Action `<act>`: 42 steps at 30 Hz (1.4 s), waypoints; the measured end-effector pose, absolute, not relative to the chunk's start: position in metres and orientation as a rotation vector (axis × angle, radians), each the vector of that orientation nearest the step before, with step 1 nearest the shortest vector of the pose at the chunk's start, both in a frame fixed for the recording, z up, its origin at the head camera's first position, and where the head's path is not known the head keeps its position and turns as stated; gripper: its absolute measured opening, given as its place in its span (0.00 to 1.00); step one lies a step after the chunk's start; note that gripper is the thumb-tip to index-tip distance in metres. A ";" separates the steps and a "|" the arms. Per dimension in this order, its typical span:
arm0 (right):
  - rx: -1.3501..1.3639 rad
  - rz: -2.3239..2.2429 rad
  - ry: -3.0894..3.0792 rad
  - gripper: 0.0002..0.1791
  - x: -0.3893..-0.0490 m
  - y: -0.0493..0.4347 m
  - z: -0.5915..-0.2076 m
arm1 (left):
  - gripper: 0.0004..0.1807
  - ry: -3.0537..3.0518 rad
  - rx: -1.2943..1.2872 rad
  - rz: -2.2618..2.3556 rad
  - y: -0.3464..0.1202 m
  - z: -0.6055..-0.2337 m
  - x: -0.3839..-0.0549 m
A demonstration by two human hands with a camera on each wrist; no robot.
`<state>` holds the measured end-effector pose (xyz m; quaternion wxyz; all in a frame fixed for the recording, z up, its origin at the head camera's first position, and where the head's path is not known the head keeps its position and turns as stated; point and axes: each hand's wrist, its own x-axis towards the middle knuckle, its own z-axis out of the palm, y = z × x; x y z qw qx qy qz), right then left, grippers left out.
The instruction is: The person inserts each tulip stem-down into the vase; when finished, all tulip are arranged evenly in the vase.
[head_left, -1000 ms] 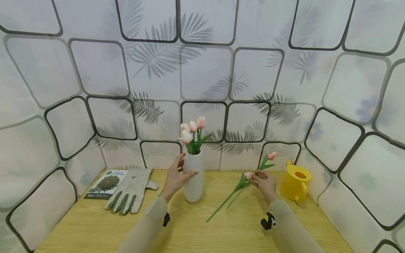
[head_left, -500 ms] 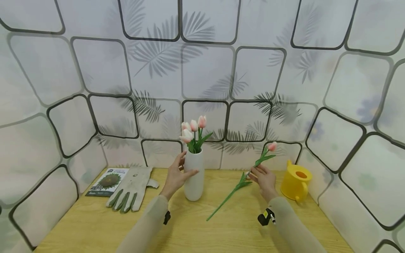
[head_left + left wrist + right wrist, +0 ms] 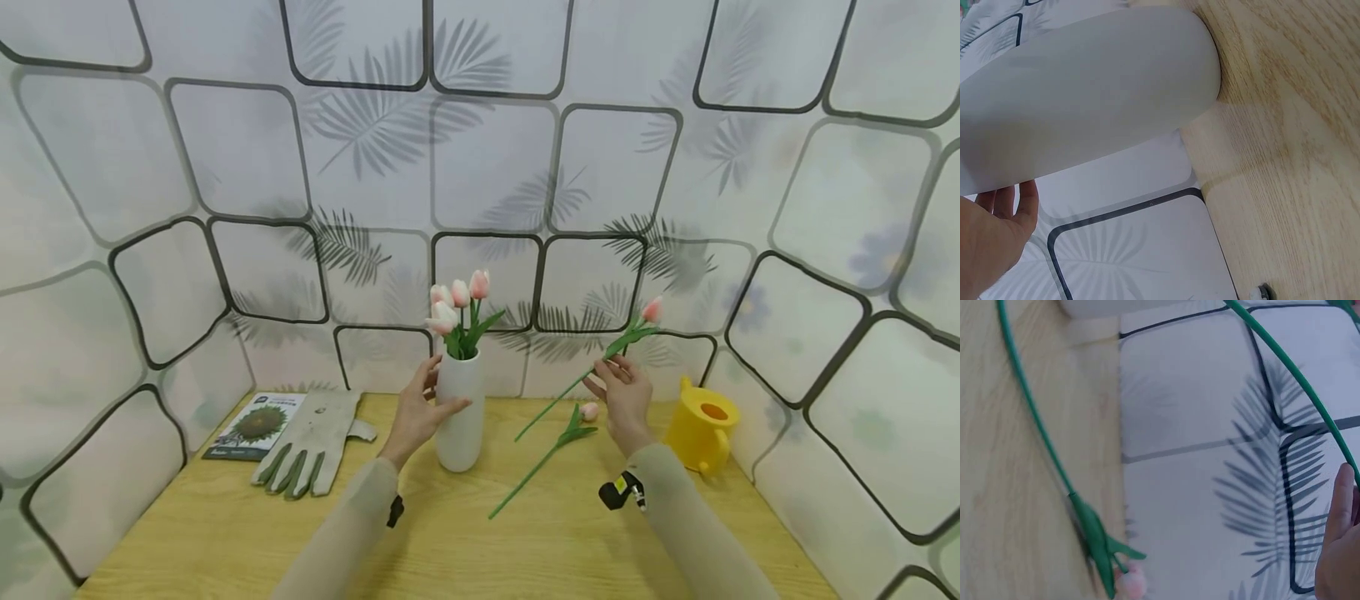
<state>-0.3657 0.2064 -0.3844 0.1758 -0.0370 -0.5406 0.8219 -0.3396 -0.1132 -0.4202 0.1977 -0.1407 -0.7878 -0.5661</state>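
Note:
A white vase [image 3: 460,417] stands upright on the table, holding several pink-and-white tulips [image 3: 459,304]. My left hand [image 3: 422,414] grips it from the left, with the thumb across its front; in the left wrist view the fingertips reach behind the vase [image 3: 1097,94]. My right hand [image 3: 624,396] pinches the green stem of a pink tulip [image 3: 630,337], raised above the table with its bloom up to the right and its stem slanting down left. Below it another tulip [image 3: 573,429] lies on the wood, its green leaves and pink bloom also in the right wrist view.
A yellow watering can [image 3: 701,427] stands right of my right hand. On the left, a grey-white glove [image 3: 311,442] overlaps a sunflower seed packet [image 3: 255,427]. Patterned wall cloth closes off the back and both sides of the wooden table [image 3: 480,550].
My right hand has lifted one tulip up off the table, away from the other, which stays lying there. The left hand keeps its grip on the vase.

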 end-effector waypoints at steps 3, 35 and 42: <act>-0.086 2.324 -1.449 0.15 -0.364 0.200 -0.373 | 0.48 -2.204 -0.400 -1.587 -0.113 -0.420 -0.340; 0.039 2.317 -1.137 0.15 -0.374 0.146 -0.306 | 0.47 -2.195 -0.409 -1.578 -0.114 -0.422 -0.342; 0.081 2.277 -1.178 0.14 -0.379 0.134 -0.296 | 0.47 -2.195 -0.404 -1.575 -0.113 -0.421 -0.340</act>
